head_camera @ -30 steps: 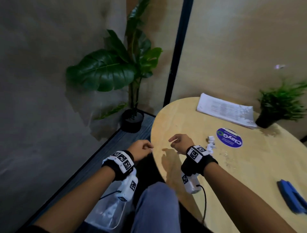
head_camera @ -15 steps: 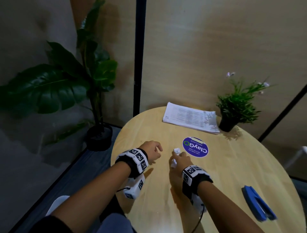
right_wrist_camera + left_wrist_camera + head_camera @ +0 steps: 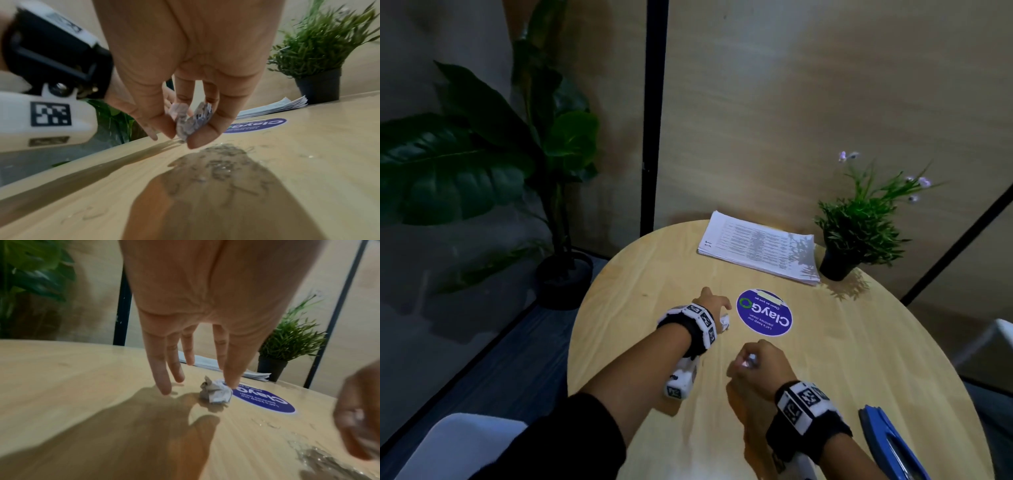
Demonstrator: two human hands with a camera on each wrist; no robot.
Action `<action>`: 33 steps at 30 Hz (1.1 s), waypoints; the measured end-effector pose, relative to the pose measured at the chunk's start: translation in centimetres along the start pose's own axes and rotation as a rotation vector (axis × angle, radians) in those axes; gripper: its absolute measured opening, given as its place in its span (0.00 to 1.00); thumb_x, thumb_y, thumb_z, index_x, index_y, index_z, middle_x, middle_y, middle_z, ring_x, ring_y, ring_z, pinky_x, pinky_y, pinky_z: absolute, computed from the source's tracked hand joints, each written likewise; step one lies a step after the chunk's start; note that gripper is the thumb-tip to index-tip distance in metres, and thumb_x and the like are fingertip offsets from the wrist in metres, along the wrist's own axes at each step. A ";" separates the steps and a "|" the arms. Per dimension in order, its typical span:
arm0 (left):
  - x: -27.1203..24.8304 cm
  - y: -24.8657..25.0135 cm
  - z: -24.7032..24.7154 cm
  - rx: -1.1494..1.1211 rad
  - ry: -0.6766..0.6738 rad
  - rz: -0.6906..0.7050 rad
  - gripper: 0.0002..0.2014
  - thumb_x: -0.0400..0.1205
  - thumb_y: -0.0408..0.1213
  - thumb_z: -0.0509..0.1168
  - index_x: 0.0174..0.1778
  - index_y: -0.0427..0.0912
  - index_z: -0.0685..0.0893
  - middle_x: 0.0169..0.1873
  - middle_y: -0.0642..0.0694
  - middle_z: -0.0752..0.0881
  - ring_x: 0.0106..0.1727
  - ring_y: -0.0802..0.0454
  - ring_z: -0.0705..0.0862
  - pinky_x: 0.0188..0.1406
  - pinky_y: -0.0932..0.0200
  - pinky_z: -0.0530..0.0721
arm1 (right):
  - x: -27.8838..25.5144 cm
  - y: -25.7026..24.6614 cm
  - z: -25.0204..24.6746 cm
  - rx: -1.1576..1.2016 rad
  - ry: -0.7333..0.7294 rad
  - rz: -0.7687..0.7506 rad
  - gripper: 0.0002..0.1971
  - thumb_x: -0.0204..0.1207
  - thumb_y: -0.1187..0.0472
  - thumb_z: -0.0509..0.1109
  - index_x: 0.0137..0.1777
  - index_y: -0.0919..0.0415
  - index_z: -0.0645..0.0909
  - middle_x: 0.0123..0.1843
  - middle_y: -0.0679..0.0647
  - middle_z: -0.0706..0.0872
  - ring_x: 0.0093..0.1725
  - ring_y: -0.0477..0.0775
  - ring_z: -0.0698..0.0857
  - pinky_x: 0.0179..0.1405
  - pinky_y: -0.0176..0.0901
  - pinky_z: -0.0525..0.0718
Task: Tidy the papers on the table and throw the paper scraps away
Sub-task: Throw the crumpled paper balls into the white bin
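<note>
**Round worktop, paper scraps in hand and beside sticker**

- Crumpled scrap [image 3: 216, 392]: lies on the worktop [image 3: 842, 359] against the round purple sticker [image 3: 764, 312]; left hand [image 3: 710, 303] reaches down over it, fingers [image 3: 162, 369] straight and spread, one fingertip touching it.
- Second scrap [image 3: 191, 120]: pinched between thumb and fingertips of the right hand [image 3: 758, 363], just above the wood.
- Paper stack [image 3: 758, 246]: squared, far edge, touching nothing but the small potted plant [image 3: 859, 222] beside it.
- Room: tan panelled walls, black post, large leafy plant [image 3: 465, 171] on the floor.
- Blue object [image 3: 890, 442]: cut off at the frame edge, unidentifiable.

The blue object [image 3: 890, 442] is cut off by the frame's lower edge.
</note>
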State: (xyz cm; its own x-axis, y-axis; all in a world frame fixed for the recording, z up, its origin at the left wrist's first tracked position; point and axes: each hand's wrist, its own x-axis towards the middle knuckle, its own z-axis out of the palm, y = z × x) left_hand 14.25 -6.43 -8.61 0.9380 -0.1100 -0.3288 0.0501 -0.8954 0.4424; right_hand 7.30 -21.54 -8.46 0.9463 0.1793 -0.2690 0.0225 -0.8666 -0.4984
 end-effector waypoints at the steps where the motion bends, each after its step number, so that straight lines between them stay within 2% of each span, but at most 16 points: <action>1: 0.6 0.0 0.5 0.017 -0.032 -0.015 0.26 0.75 0.38 0.71 0.70 0.53 0.74 0.70 0.38 0.65 0.60 0.32 0.82 0.63 0.48 0.81 | -0.1 0.6 -0.4 0.008 0.002 0.001 0.04 0.69 0.58 0.75 0.35 0.52 0.84 0.42 0.46 0.82 0.43 0.46 0.78 0.45 0.36 0.74; 3: 1.7 -0.2 1.4 0.102 -0.092 -0.039 0.32 0.72 0.42 0.73 0.71 0.61 0.69 0.73 0.41 0.62 0.69 0.32 0.76 0.64 0.39 0.80 | -0.3 1.7 -0.9 0.020 0.003 0.001 0.07 0.70 0.60 0.74 0.33 0.51 0.82 0.38 0.43 0.80 0.42 0.44 0.78 0.43 0.34 0.73; 4: 2.0 -0.2 1.7 0.141 -0.109 -0.043 0.32 0.72 0.43 0.72 0.72 0.62 0.68 0.73 0.41 0.62 0.72 0.32 0.72 0.65 0.37 0.79 | -0.5 2.0 -1.2 0.019 0.004 0.003 0.08 0.70 0.61 0.74 0.32 0.50 0.81 0.39 0.43 0.81 0.43 0.45 0.79 0.43 0.34 0.73; 6: 1.7 0.2 1.7 0.187 -0.112 -0.009 0.28 0.77 0.38 0.69 0.73 0.55 0.71 0.73 0.39 0.64 0.74 0.33 0.69 0.68 0.39 0.76 | -0.6 2.5 -1.3 0.037 0.010 0.015 0.11 0.71 0.60 0.74 0.30 0.48 0.80 0.41 0.45 0.82 0.47 0.48 0.80 0.45 0.35 0.74; 7: 1.4 0.5 1.6 0.204 -0.099 0.010 0.23 0.79 0.35 0.66 0.72 0.50 0.75 0.71 0.38 0.67 0.72 0.34 0.71 0.68 0.43 0.76 | -0.6 2.7 -1.3 0.054 0.009 0.018 0.12 0.71 0.61 0.74 0.29 0.48 0.79 0.42 0.46 0.83 0.47 0.49 0.80 0.47 0.36 0.75; 9: 1.2 0.7 1.4 0.203 -0.063 0.029 0.17 0.81 0.30 0.62 0.66 0.41 0.81 0.67 0.35 0.74 0.65 0.35 0.79 0.62 0.49 0.78 | -0.8 2.7 -1.0 0.068 -0.007 0.025 0.12 0.71 0.61 0.74 0.29 0.48 0.79 0.46 0.48 0.84 0.48 0.49 0.81 0.49 0.38 0.76; 11: 0.3 0.3 0.9 0.196 -0.065 0.052 0.12 0.80 0.29 0.61 0.57 0.35 0.85 0.59 0.32 0.81 0.55 0.34 0.84 0.50 0.51 0.80 | -0.9 2.3 -0.8 0.076 -0.021 0.023 0.11 0.71 0.62 0.74 0.30 0.49 0.80 0.48 0.50 0.86 0.50 0.50 0.82 0.52 0.39 0.76; 13: -1.0 -0.8 0.1 0.170 -0.063 0.066 0.07 0.79 0.30 0.60 0.44 0.36 0.84 0.43 0.30 0.82 0.41 0.37 0.80 0.38 0.55 0.74 | -1.1 1.2 -0.8 0.073 -0.036 -0.006 0.12 0.71 0.63 0.73 0.30 0.49 0.79 0.45 0.50 0.86 0.48 0.49 0.82 0.51 0.38 0.76; 15: -2.8 -2.7 -0.9 0.117 -0.028 0.062 0.05 0.79 0.35 0.59 0.38 0.41 0.75 0.36 0.36 0.77 0.36 0.42 0.74 0.33 0.58 0.70 | -1.3 -0.5 -0.7 0.071 -0.042 -0.049 0.13 0.71 0.64 0.72 0.29 0.49 0.79 0.38 0.45 0.83 0.42 0.45 0.80 0.45 0.34 0.77; 17: -5.2 -4.8 -2.1 0.044 0.031 0.048 0.06 0.80 0.38 0.60 0.39 0.42 0.78 0.39 0.36 0.81 0.37 0.43 0.75 0.34 0.58 0.71 | -1.4 -2.8 -0.3 0.070 -0.059 -0.086 0.12 0.69 0.65 0.72 0.30 0.49 0.80 0.35 0.44 0.82 0.38 0.44 0.81 0.42 0.37 0.82; 20: -9.3 -8.6 -4.0 0.009 0.111 -0.011 0.11 0.81 0.40 0.60 0.48 0.37 0.84 0.49 0.36 0.86 0.42 0.42 0.78 0.39 0.58 0.74 | -1.8 -7.1 1.2 0.097 -0.072 -0.151 0.14 0.67 0.66 0.72 0.28 0.46 0.80 0.34 0.51 0.85 0.36 0.52 0.84 0.44 0.47 0.86; 24: -15.1 -14.0 -6.4 -0.004 0.144 -0.124 0.14 0.82 0.43 0.61 0.55 0.38 0.85 0.54 0.37 0.86 0.55 0.37 0.83 0.48 0.52 0.81 | -2.5 -13.7 4.1 0.179 -0.122 -0.292 0.09 0.68 0.65 0.77 0.32 0.51 0.82 0.30 0.49 0.81 0.26 0.46 0.80 0.29 0.40 0.84; 25: -16.7 -15.4 -6.9 -0.008 0.149 -0.151 0.15 0.82 0.44 0.61 0.56 0.39 0.85 0.55 0.37 0.86 0.56 0.37 0.83 0.50 0.53 0.81 | -2.7 -15.3 5.0 0.184 -0.143 -0.324 0.07 0.67 0.64 0.78 0.35 0.53 0.82 0.30 0.48 0.81 0.27 0.47 0.80 0.29 0.39 0.84; 29: -22.7 -20.6 -7.8 -0.041 0.177 -0.235 0.15 0.82 0.45 0.61 0.57 0.39 0.85 0.54 0.38 0.87 0.57 0.41 0.84 0.51 0.57 0.80 | -3.8 -21.3 8.6 0.096 -0.264 -0.427 0.07 0.66 0.63 0.79 0.38 0.57 0.83 0.34 0.53 0.82 0.36 0.54 0.82 0.43 0.52 0.89; 31: -25.2 -22.7 -7.5 -0.039 0.168 -0.274 0.15 0.82 0.45 0.61 0.58 0.40 0.84 0.55 0.39 0.87 0.58 0.42 0.83 0.51 0.57 0.79 | -4.5 -23.8 10.1 0.026 -0.295 -0.451 0.09 0.64 0.63 0.80 0.39 0.56 0.82 0.39 0.54 0.82 0.38 0.53 0.82 0.47 0.50 0.88; 33: -27.2 -24.3 -6.9 -0.034 0.154 -0.298 0.15 0.82 0.45 0.63 0.58 0.38 0.81 0.55 0.38 0.85 0.58 0.41 0.82 0.49 0.57 0.77 | -5.2 -26.0 11.6 -0.051 -0.315 -0.473 0.13 0.64 0.63 0.80 0.42 0.56 0.78 0.44 0.54 0.80 0.42 0.52 0.80 0.46 0.47 0.85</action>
State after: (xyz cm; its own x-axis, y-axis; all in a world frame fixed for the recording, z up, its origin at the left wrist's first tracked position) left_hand -10.14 21.31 -4.62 0.9210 0.2235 -0.3190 0.3391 -0.8630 0.3744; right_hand -1.95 5.45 -3.66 0.6877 0.6766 -0.2632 0.4430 -0.6783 -0.5862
